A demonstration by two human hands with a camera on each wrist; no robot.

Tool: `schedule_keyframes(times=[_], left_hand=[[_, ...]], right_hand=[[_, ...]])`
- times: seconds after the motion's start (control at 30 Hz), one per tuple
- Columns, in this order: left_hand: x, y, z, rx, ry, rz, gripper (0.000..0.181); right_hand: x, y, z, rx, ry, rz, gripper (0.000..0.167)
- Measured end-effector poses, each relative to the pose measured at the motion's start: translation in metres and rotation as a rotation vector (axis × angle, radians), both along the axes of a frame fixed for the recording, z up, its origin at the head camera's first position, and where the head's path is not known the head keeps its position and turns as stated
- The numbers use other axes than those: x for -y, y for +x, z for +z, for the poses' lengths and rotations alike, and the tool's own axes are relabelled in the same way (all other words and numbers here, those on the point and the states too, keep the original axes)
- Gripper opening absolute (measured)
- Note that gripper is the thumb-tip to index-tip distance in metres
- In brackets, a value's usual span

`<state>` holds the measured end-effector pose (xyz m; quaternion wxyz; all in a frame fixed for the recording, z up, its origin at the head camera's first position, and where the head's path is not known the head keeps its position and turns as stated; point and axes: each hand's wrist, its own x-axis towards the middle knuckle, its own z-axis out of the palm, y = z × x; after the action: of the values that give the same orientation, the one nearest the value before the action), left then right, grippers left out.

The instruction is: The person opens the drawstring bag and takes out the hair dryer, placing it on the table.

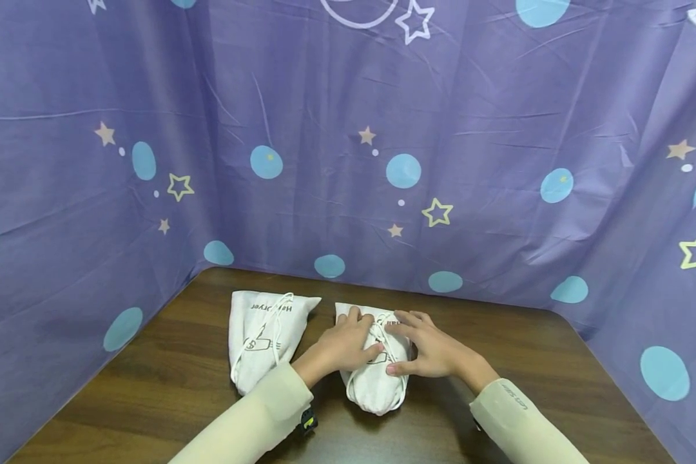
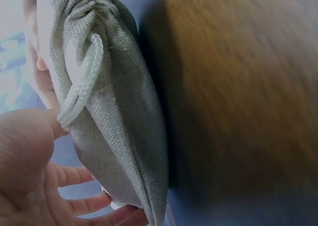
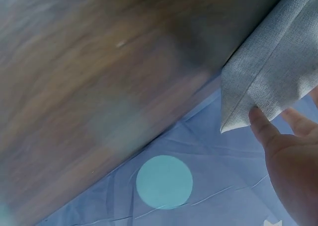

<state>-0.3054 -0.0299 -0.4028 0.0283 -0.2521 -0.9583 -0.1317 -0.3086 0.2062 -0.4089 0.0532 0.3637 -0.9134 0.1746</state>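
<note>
A pale cloth drawstring bag point(image 1: 374, 390) lies on the table with its gathered, rounded end toward me; printed lettering and a drawing show partly between the hands. From the left, my left hand point(image 1: 346, 341) rests on it with fingers spread across its upper part. My right hand point(image 1: 432, 348) touches its right side, thumb lower down and fingers over the top. In the left wrist view, white cord loops point(image 2: 87, 82) hang beside the left thumb, with relaxed fingers along the cloth. Near a far corner of the bag point(image 3: 263, 77), right fingertips touch the fabric in the right wrist view.
A second drawstring bag point(image 1: 261, 341), printed "Hair Dryer", lies to the left, partly behind my left forearm. Both bags are on a dark wooden table point(image 1: 197, 361). A purple curtain point(image 1: 325, 129) with stars and blue dots surrounds its back and sides.
</note>
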Motion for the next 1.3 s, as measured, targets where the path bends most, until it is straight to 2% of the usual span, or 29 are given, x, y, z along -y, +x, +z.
schedule_keyframes(times=[0.53, 0.77, 0.93, 1.03, 1.13, 1.3], left_hand=[[-0.027, 0.008, 0.002, -0.011, -0.012, 0.004, 0.066], [-0.024, 0.011, 0.003, -0.016, 0.004, 0.005, 0.065], [-0.016, 0.015, 0.003, -0.055, 0.027, -0.017, 0.063], [-0.011, 0.018, 0.003, -0.096, 0.03, -0.055, 0.059], [-0.004, 0.022, 0.005, -0.133, 0.02, -0.123, 0.05], [0.01, 0.026, 0.01, -0.131, 0.031, -0.331, 0.03]], right_hand=[[-0.027, 0.013, 0.001, -0.034, 0.0, 0.0, 0.084], [-0.027, 0.016, 0.003, -0.028, 0.021, -0.013, 0.086], [-0.027, 0.021, 0.003, -0.051, 0.04, -0.02, 0.086], [-0.026, 0.025, 0.004, -0.095, 0.039, -0.019, 0.085], [-0.024, 0.029, 0.005, -0.142, 0.037, -0.012, 0.084], [-0.021, 0.039, 0.007, -0.231, 0.051, 0.028, 0.082]])
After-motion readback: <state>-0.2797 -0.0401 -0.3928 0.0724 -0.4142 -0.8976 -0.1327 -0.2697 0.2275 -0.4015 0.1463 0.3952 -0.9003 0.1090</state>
